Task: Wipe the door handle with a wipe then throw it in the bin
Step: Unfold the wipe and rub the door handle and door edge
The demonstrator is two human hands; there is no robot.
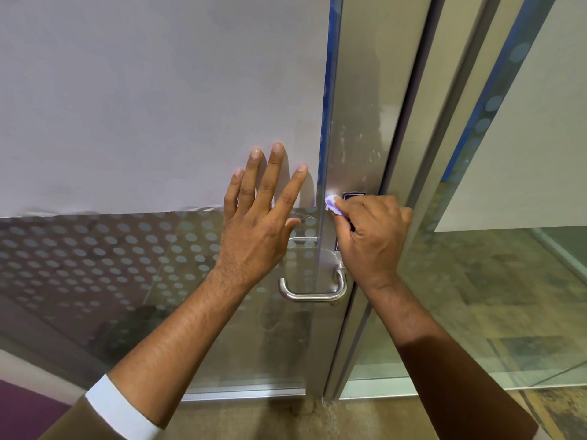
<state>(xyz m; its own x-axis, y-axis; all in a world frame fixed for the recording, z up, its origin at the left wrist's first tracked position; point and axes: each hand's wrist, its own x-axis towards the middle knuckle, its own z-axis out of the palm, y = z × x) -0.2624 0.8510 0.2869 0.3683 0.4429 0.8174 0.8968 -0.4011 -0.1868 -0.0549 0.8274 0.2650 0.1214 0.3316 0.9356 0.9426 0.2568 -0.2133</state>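
A silver U-shaped lever door handle point(309, 294) juts from the metal lock plate point(355, 147) of a glass door. My right hand point(374, 236) is closed on a small crumpled white wipe point(332, 203) and presses it against the plate beside a dark keypad panel point(352, 196), above the handle. My left hand point(260, 217) lies flat on the frosted glass with fingers spread, left of the plate and holding nothing. No bin is in view.
The door's lower glass point(127, 255) carries a dotted frosted pattern. A metal door frame point(422, 154) runs upright just right of the plate, with another glass panel point(508, 265) beyond. Brownish carpet floor point(286, 417) lies below.
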